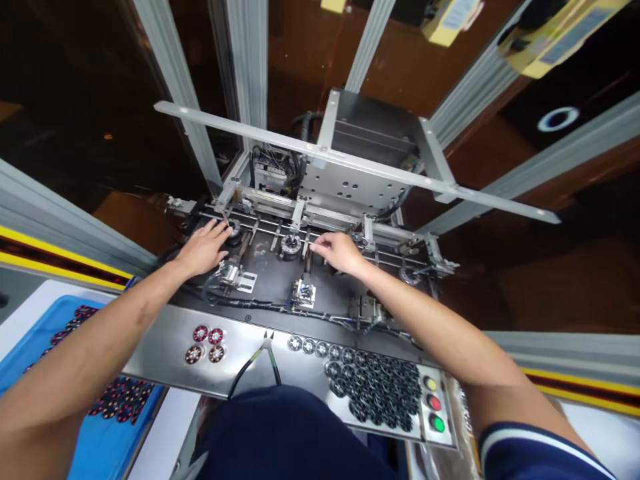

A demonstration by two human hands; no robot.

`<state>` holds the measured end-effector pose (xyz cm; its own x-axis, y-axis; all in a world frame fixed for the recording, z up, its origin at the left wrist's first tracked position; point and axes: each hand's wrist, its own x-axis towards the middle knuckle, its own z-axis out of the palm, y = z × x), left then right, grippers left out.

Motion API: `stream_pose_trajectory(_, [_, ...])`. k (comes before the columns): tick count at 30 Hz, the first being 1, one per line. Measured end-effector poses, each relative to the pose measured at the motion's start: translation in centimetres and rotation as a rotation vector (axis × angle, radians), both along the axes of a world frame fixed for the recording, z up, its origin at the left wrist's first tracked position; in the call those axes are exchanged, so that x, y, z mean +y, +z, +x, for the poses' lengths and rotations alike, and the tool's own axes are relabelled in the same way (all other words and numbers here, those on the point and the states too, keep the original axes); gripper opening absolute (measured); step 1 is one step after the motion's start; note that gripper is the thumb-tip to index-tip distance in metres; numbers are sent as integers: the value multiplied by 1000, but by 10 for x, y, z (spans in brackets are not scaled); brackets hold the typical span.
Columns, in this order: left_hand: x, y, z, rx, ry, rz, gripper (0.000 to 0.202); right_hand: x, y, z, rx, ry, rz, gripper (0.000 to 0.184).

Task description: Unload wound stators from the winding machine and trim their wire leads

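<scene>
My left hand [204, 248] reaches over the left end of the machine bed [265, 267], fingers stretched out and apart. Its fingertips touch or hover just over a round fixture [233, 230], which they partly cover. At the middle of the bed sits another round fixture [291, 245] with a slotted, silvery motor core in it. Just right of that, my right hand [341, 252] has thumb and forefinger pinched together near a small upright metal bracket [306, 245]. Whatever the pinch holds, if anything, is too small to make out.
Diagonal cutters [267, 343] lie on the steel ledge [170, 340] between a few red-and-copper wound cores [215, 335] and many black cores [380, 387]. Yellow, red and green buttons [435, 403] are at right. A blue tray [107, 440] holds more cores. A metal bar [250, 137] crosses above.
</scene>
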<state>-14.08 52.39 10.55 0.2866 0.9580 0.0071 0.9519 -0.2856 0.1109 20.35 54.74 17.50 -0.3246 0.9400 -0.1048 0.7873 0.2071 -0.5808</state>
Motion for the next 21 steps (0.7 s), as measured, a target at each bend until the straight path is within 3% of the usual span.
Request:
stream_pose_trajectory(3, [-3, 14, 1, -17, 36, 36, 56, 12, -21, -9, -71, -10, -38, 16])
stream_pose_trajectory(6, [-19, 40, 9, -36, 78, 108, 57, 18, -36, -32, -134, -32, -119, 27])
stream_pose_trajectory(10, [-53, 77, 40, -193, 53, 244, 48, 16, -50, -52, -207, -85, -242, 30])
stream_pose_trajectory(12, [-67, 86, 59, -267, 4, 280, 43, 15, -53, -52, -226, -86, -288, 29])
stream_pose_trajectory(15, [-74, 80, 86, -293, -53, 269, 40, 22, -52, -43, -227, -60, -336, 29])
stream_pose_trajectory(21, [-50, 30, 133, -227, -92, 125, 43, 51, -45, -33, -226, -26, -407, 30])
